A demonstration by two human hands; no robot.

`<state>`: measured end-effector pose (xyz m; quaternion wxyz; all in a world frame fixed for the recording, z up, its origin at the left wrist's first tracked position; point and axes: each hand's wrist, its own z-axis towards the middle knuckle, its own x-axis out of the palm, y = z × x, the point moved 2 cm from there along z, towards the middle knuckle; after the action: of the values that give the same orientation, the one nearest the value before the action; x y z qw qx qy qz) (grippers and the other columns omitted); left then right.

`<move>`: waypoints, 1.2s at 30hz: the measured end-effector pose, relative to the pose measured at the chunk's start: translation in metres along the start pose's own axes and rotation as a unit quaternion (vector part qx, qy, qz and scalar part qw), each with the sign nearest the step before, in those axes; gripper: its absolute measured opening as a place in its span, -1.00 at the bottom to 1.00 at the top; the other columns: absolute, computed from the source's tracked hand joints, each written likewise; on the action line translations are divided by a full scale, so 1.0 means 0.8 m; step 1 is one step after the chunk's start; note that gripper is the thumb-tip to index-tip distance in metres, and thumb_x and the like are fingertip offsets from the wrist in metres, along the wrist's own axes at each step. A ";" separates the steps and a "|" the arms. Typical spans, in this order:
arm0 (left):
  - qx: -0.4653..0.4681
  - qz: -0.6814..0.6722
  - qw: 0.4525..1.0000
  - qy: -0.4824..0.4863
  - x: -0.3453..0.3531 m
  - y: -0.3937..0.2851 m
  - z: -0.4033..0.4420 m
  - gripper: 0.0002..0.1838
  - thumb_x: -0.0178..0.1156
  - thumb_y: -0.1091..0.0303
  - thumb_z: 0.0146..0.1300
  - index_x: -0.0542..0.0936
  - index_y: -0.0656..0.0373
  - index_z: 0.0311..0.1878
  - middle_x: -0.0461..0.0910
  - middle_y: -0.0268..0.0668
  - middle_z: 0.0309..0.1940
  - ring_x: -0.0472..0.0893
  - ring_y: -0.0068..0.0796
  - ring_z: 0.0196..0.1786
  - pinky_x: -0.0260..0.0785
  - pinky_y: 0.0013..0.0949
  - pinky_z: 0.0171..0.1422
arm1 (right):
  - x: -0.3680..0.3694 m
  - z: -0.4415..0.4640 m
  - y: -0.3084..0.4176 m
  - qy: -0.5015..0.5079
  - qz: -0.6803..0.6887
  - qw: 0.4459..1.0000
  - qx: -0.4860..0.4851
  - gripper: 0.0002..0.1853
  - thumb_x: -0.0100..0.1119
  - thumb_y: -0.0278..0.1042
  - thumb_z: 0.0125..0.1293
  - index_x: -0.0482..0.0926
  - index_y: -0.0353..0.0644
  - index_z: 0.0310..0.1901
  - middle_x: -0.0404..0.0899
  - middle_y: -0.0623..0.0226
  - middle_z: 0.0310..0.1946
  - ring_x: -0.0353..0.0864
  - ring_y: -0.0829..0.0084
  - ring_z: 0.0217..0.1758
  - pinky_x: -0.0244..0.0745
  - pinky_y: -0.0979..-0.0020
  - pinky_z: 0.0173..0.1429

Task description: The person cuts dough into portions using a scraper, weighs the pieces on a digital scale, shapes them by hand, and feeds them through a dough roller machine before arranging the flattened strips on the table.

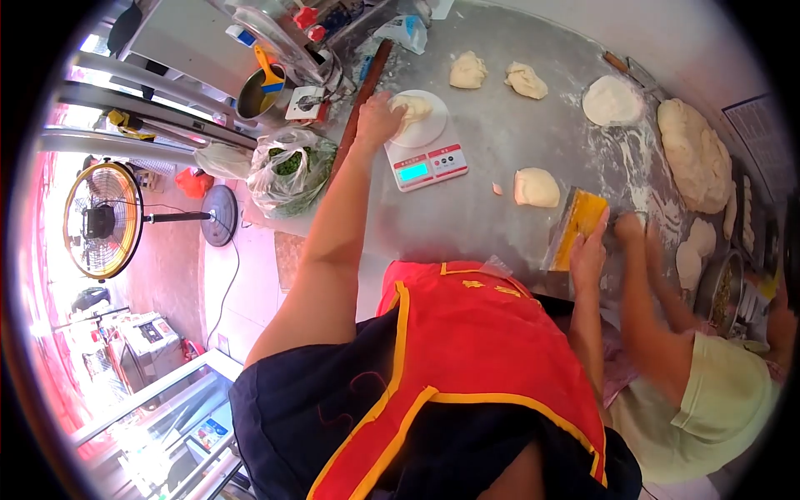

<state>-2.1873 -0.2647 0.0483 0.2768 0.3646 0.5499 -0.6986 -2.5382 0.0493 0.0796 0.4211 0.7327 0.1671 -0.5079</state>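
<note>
Head view: at upper centre, the left hand (381,121) has its grip on pale dough (413,112) atop the white digital scale (427,150); right of centre, the right hand (588,254) grips a yellow-handled metal scraper (577,229).

No text, brand or number can be read with certainty. The white rectangular digital scale with red panels (427,169) has a lit cyan display (412,172), but its digits are too small to make out, as are the tiny marks on its panels. Yellow characters (504,290) stand on the chest of the red fabric apron with yellow trim (500,350); they look like Chinese writing, though they are too blurred to read. The pale dark-edged sheet on the wall (754,133) carries rows of illegible print. Markings on the blue-and-white plastic bag (408,35) are also unreadable.
</note>
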 end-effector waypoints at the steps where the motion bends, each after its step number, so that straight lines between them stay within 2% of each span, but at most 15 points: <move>1: -0.013 0.005 1.000 0.020 0.007 0.002 0.003 -0.41 0.22 -0.01 0.12 0.50 0.29 0.07 0.53 0.04 0.03 0.46 0.00 0.16 0.27 -0.10 0.25 | 0.001 0.001 -0.001 0.001 0.003 1.000 0.003 -0.15 -0.04 -0.47 0.26 -0.32 -0.01 0.47 0.56 -0.25 -0.17 0.54 -0.22 -0.14 0.40 -0.02 -0.05; 3: -0.039 0.015 0.997 0.059 0.017 0.004 0.009 -0.41 0.25 -0.02 0.08 0.51 0.28 0.04 0.55 0.03 0.01 0.48 0.01 0.14 0.29 -0.09 0.23 | 0.001 0.002 0.000 0.002 0.009 1.000 0.008 -0.15 -0.04 -0.47 0.27 -0.32 0.01 0.48 0.56 -0.24 -0.19 0.54 -0.22 -0.14 0.40 -0.02 -0.05; 6: -0.042 0.131 0.989 0.062 0.013 -0.005 0.017 -0.47 0.27 0.01 0.05 0.55 0.24 -0.05 0.57 0.00 -0.04 0.52 -0.01 0.09 0.35 -0.11 0.17 | -0.004 0.000 0.007 0.024 0.016 0.998 0.050 -0.14 -0.04 -0.48 0.27 -0.31 0.08 0.48 0.57 -0.23 -0.22 0.55 -0.22 -0.17 0.40 -0.04 -0.08; 9: -0.041 0.101 0.979 0.173 0.005 -0.021 0.033 -0.55 0.30 0.07 0.00 0.59 0.21 -0.13 0.59 -0.04 -0.08 0.56 -0.06 0.02 0.41 -0.13 0.09 | -0.006 -0.003 0.010 0.004 0.009 0.999 0.034 -0.14 -0.05 -0.47 0.27 -0.32 0.13 0.48 0.57 -0.23 -0.24 0.55 -0.22 -0.21 0.41 -0.06 -0.11; 12: 0.093 0.120 0.982 0.113 0.008 -0.071 0.031 -0.60 0.30 0.12 -0.04 0.62 0.20 -0.18 0.62 -0.06 -0.18 0.60 -0.10 -0.07 0.45 -0.15 0.00 | -0.008 -0.001 0.010 0.027 0.007 0.998 0.063 -0.14 -0.05 -0.45 0.26 -0.32 0.14 0.47 0.57 -0.23 -0.23 0.55 -0.22 -0.20 0.41 -0.06 -0.11; 13: 0.115 0.092 0.983 0.110 0.007 -0.095 0.027 -0.58 0.33 0.20 -0.08 0.61 0.18 -0.12 0.62 -0.04 -0.18 0.61 -0.08 -0.10 0.45 -0.15 -0.02 | -0.006 0.000 0.005 0.019 0.017 0.998 0.053 -0.14 -0.05 -0.45 0.26 -0.33 0.14 0.47 0.57 -0.23 -0.24 0.56 -0.22 -0.20 0.42 -0.06 -0.11; 16: 0.105 -0.120 0.980 0.117 0.034 -0.137 0.028 -0.57 0.35 0.27 -0.10 0.60 0.22 -0.11 0.62 -0.04 -0.18 0.60 -0.07 -0.08 0.44 -0.17 -0.01 | 0.004 0.003 -0.007 0.003 0.032 0.999 0.033 -0.13 -0.05 -0.45 0.26 -0.33 0.14 0.47 0.58 -0.22 -0.25 0.56 -0.21 -0.21 0.42 -0.06 -0.12; 19: 0.257 -0.130 0.958 -0.005 0.109 -0.161 0.008 -0.41 0.42 0.23 -0.12 0.53 0.30 0.01 0.57 0.02 -0.07 0.54 -0.05 0.03 0.38 -0.14 0.10 | 0.003 0.003 -0.003 0.007 0.016 0.999 0.043 -0.12 -0.03 -0.45 0.25 -0.33 0.12 0.47 0.58 -0.20 -0.29 0.56 -0.20 -0.25 0.42 -0.06 -0.15; 21: 0.266 -0.117 0.953 0.085 0.167 -0.182 -0.030 -0.25 0.45 0.12 -0.12 0.44 0.28 0.14 0.48 0.04 0.07 0.45 -0.02 0.14 0.31 -0.10 0.20 | 0.001 0.002 0.000 0.017 0.004 0.998 0.053 -0.12 -0.03 -0.45 0.24 -0.33 0.11 0.48 0.59 -0.18 -0.32 0.56 -0.20 -0.28 0.42 -0.07 -0.17; 23: 0.262 -0.151 0.927 0.220 0.224 -0.195 -0.081 -0.20 0.45 0.04 -0.11 0.38 0.24 0.17 0.41 0.02 0.13 0.37 0.01 0.21 0.24 -0.08 0.27 | 0.003 0.001 -0.001 0.002 0.008 1.000 0.029 -0.11 -0.02 -0.44 0.23 -0.33 0.10 0.48 0.58 -0.17 -0.35 0.56 -0.20 -0.30 0.41 -0.08 -0.19; 25: 0.240 -0.077 0.929 0.270 0.226 -0.226 -0.113 -0.23 0.43 0.06 -0.06 0.38 0.32 0.15 0.40 0.04 0.10 0.36 -0.05 0.20 0.28 -0.13 0.23 | 0.006 0.001 -0.005 -0.013 0.014 1.000 0.009 -0.11 -0.02 -0.44 0.23 -0.33 0.10 0.48 0.58 -0.16 -0.37 0.56 -0.19 -0.31 0.41 -0.08 -0.21; 28: 0.189 0.041 0.954 0.228 0.217 -0.253 -0.127 -0.39 0.38 0.10 -0.03 0.44 0.27 0.03 0.45 -0.03 -0.06 0.43 -0.08 0.06 0.32 -0.15 0.15 | 0.010 0.001 -0.010 -0.030 0.018 0.999 -0.004 -0.11 -0.01 -0.44 0.23 -0.33 0.09 0.48 0.58 -0.15 -0.37 0.56 -0.19 -0.31 0.41 -0.07 -0.21; 31: 0.300 0.014 0.928 0.223 0.215 -0.257 -0.142 -0.51 0.36 0.18 -0.04 0.48 0.19 -0.05 0.48 -0.12 -0.16 0.47 -0.11 -0.06 0.37 -0.17 0.07 | 0.009 0.002 -0.007 -0.028 0.013 1.000 -0.001 -0.11 -0.02 -0.44 0.23 -0.33 0.10 0.48 0.58 -0.16 -0.37 0.57 -0.18 -0.31 0.41 -0.07 -0.20; 34: 0.393 -0.031 0.887 0.239 0.188 -0.249 -0.164 -0.56 0.35 0.26 -0.04 0.51 0.13 -0.06 0.51 -0.11 -0.14 0.49 -0.06 -0.02 0.39 -0.14 0.03 | 0.002 -0.001 0.001 -0.009 0.015 1.000 0.020 -0.11 -0.02 -0.44 0.24 -0.33 0.10 0.48 0.58 -0.16 -0.37 0.57 -0.18 -0.30 0.41 -0.07 -0.20; 36: 0.305 -0.130 0.929 0.165 0.167 -0.226 -0.159 -0.56 0.37 0.26 -0.07 0.53 0.10 -0.07 0.51 -0.08 -0.22 0.50 -0.06 -0.05 0.39 -0.14 0.01 | 0.000 0.000 0.002 0.005 0.009 0.999 0.039 -0.12 -0.03 -0.44 0.24 -0.32 0.10 0.48 0.58 -0.15 -0.36 0.56 -0.17 -0.30 0.41 -0.06 -0.20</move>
<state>-2.3812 -0.0955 0.0253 -0.0362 0.4670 0.3907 -0.7924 -2.5368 0.0482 0.0806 0.3963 0.7525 0.1425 -0.5063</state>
